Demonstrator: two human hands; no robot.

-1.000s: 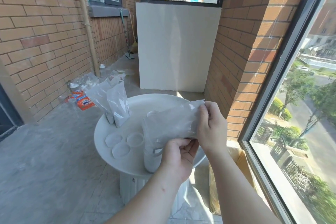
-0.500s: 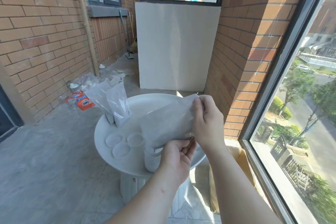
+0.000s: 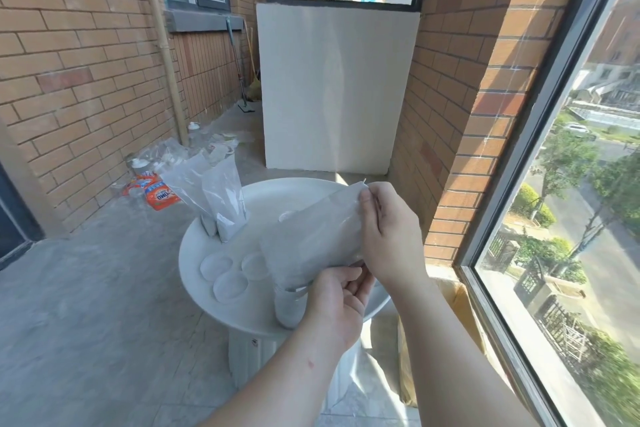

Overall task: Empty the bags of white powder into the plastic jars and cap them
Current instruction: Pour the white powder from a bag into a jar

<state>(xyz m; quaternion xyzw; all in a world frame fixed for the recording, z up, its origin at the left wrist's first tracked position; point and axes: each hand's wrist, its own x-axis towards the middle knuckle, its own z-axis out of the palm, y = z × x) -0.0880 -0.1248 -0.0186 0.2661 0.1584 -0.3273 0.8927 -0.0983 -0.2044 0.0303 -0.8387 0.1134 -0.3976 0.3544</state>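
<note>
A clear plastic bag of white powder (image 3: 311, 239) is tilted with its mouth down in a clear plastic jar (image 3: 289, 305) that stands on the round white table (image 3: 301, 191). My right hand (image 3: 389, 236) pinches the bag's raised far end. My left hand (image 3: 337, 302) holds the bag's lower edge beside the jar. Two more bags (image 3: 221, 198) stand upright in jars at the table's back left. Three clear lids (image 3: 230, 276) lie flat on the table in front of them.
An orange detergent packet (image 3: 157, 192) and loose plastic wrappers lie on the floor by the left brick wall. A brown cardboard box (image 3: 450, 302) stands under the window at right. A white panel closes the far end of the balcony.
My right hand has lifted the bag's far end higher, tilting the bag more steeply into the jar. My left hand has stayed by the jar.
</note>
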